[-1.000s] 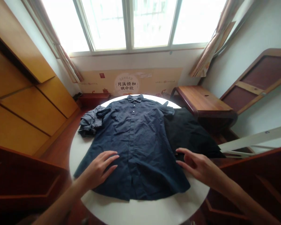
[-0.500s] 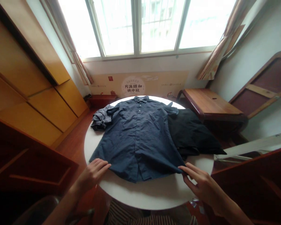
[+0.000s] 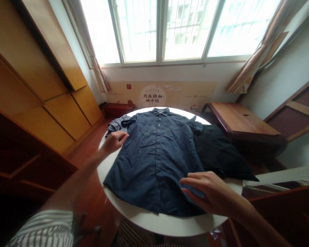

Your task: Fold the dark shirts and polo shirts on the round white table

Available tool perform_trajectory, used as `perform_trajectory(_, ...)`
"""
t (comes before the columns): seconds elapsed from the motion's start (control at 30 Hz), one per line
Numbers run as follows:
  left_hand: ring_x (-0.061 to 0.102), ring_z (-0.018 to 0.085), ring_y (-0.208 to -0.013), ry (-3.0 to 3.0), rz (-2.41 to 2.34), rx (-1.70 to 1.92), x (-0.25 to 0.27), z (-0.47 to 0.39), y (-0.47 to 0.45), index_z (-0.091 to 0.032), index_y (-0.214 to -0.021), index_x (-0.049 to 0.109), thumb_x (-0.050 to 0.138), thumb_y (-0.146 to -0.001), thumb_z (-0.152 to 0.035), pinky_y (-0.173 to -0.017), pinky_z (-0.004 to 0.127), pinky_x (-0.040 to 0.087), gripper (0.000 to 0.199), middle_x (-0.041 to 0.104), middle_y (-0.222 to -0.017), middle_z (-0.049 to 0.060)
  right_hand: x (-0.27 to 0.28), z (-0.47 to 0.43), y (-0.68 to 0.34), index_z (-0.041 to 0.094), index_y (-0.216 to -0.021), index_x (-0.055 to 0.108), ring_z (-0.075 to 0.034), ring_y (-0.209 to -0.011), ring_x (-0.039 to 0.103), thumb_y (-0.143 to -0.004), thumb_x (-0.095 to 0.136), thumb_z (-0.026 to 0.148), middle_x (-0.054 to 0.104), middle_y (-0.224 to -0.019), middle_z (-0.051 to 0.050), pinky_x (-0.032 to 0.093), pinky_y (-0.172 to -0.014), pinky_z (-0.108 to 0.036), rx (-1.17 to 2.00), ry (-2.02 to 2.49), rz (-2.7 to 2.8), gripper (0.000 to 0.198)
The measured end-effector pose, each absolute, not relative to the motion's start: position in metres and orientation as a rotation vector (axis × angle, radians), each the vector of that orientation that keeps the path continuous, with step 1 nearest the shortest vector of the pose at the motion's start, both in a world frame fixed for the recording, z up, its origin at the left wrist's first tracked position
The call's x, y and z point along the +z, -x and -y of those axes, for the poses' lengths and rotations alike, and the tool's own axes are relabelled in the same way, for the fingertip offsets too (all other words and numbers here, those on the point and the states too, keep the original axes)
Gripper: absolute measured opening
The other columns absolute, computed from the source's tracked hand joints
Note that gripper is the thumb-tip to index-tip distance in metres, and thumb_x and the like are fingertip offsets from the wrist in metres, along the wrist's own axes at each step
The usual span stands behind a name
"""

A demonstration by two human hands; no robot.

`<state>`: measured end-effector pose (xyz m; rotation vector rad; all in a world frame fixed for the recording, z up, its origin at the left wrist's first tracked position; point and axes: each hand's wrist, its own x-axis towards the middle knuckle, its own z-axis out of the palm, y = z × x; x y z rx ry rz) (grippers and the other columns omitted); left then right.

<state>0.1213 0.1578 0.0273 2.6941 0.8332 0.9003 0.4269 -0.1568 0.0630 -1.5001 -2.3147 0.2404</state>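
Note:
A dark navy short-sleeved button shirt [image 3: 157, 157] lies front up and spread on a round white table [image 3: 134, 211], its collar at the far side. At the shirt's left side, just below the sleeve, is my left hand [image 3: 115, 141]. Its fingers are curled in close to the thumb, and whether cloth is between them is hidden. Over the lower right of the shirt hovers my right hand [image 3: 202, 188], fingers stretched out, thumb apart, holding nothing. The right hem corner is partly behind this hand.
A crumpled grey garment [image 3: 117, 124] lies at the table's left edge. Black folded cloth [image 3: 216, 151] covers the right side and hangs past the rim. Beyond stand a low wooden table [image 3: 243, 118], yellow cabinets [image 3: 64, 116] and a window.
Both hands have let go of the shirt's hem corners. My left hand has moved up along the shirt's left side; my right hand has shifted inward over the cloth. The view has tilted slightly.

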Motion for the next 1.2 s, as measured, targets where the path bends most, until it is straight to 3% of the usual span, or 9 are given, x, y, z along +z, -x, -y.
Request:
perform_trajectory(0.1,0.062,0.025,-0.114,-2.740,-1.069,0.765,0.036,-0.233,-0.160,-0.014,-0.117,0.069,0.058,-0.085,-0.019,-0.104,0.035,0.045,0.034,0.068,-0.120,0.012,0.076,0.111,-0.398,0.020,-0.109,0.072,-0.014,-0.078,0.066,-0.100,0.051,0.034,0.071,-0.090,-0.006,0.049,-0.073,-0.023,0.506,1.309,2.406,0.027)
perform_trajectory(0.17,0.057,0.029,-0.122,-2.670,-1.257,0.631,0.034,-0.268,-0.180,-0.018,-0.124,0.067,0.066,-0.075,-0.017,-0.108,0.038,0.041,0.049,0.064,-0.130,0.011,0.063,0.083,-0.387,0.019,-0.123,0.068,-0.019,-0.104,0.066,-0.098,0.053,0.039,0.070,-0.114,-0.011,0.049,-0.093,-0.030,0.551,1.278,2.431,0.035)
perform_trajectory(0.3,0.060,0.034,-0.116,-2.489,-1.500,0.576,0.017,-0.310,-0.200,-0.021,-0.107,0.075,0.072,-0.069,-0.019,-0.103,0.042,0.045,0.038,0.071,-0.116,0.011,0.011,0.059,-0.380,0.023,-0.150,0.046,-0.038,-0.148,0.026,-0.090,0.060,0.057,0.034,-0.159,-0.015,0.024,-0.117,-0.060,0.612,1.361,2.517,0.070)
perform_trajectory(0.4,0.067,0.030,-0.104,-2.369,-1.594,0.649,0.007,-0.331,-0.199,-0.017,-0.096,0.076,0.065,-0.080,-0.026,-0.094,0.037,0.050,0.022,0.074,-0.102,0.013,-0.013,0.073,-0.381,0.031,-0.156,0.034,-0.041,-0.151,0.005,-0.089,0.056,0.065,0.014,-0.166,-0.012,0.005,-0.114,-0.072,0.717,1.368,2.554,0.078)
perform_trajectory(0.53,0.072,0.025,-0.086,-2.202,-1.632,0.746,0.003,-0.351,-0.187,-0.010,-0.104,0.073,0.056,-0.089,-0.039,-0.081,0.033,0.055,0.037,0.075,-0.095,0.016,-0.016,0.098,-0.381,0.033,-0.157,0.030,-0.039,-0.152,0.003,-0.087,0.057,0.067,0.012,-0.166,-0.011,0.000,-0.116,-0.068,0.758,1.275,2.547,0.083)
perform_trajectory(0.63,0.072,0.023,-0.088,-2.173,-1.489,0.740,-0.001,-0.353,-0.181,-0.014,-0.104,0.075,0.071,-0.077,-0.048,-0.082,0.029,0.054,0.043,0.076,-0.099,0.011,-0.015,0.103,-0.380,0.032,-0.156,0.031,-0.038,-0.152,0.005,-0.086,0.058,0.068,0.014,-0.166,-0.010,-0.002,-0.117,-0.066,0.724,1.260,2.526,0.084)
perform_trajectory(0.77,0.069,0.029,-0.101,-2.077,-1.268,0.742,-0.010,-0.347,-0.185,-0.018,-0.087,0.080,0.087,-0.056,-0.039,-0.093,0.031,0.051,0.038,0.076,-0.098,0.008,-0.020,0.102,-0.379,0.032,-0.156,0.031,-0.037,-0.152,0.005,-0.086,0.056,0.071,0.015,-0.166,-0.009,-0.003,-0.118,-0.065,0.701,1.263,2.516,0.084)
perform_trajectory(1.0,0.068,0.026,-0.094,-1.948,-1.228,0.823,-0.009,-0.348,-0.193,-0.014,-0.086,0.079,0.079,-0.064,-0.047,-0.091,0.035,0.053,0.039,0.076,-0.089,0.009,-0.018,0.103,-0.379,0.032,-0.156,0.031,-0.037,-0.152,0.004,-0.087,0.053,0.072,0.015,-0.166,-0.010,-0.002,-0.118,-0.066,0.713,1.257,2.507,0.083)
perform_trajectory(1.2,0.068,0.023,-0.079,-1.900,-1.178,0.728,0.004,-0.345,-0.175,-0.014,-0.077,0.079,0.091,-0.042,-0.034,-0.080,0.033,0.054,0.042,0.074,-0.073,0.007,-0.017,0.103,-0.380,0.032,-0.156,0.032,-0.037,-0.152,0.004,-0.087,0.054,0.071,0.015,-0.166,-0.010,-0.003,-0.118,-0.066,0.745,1.247,2.484,0.082)
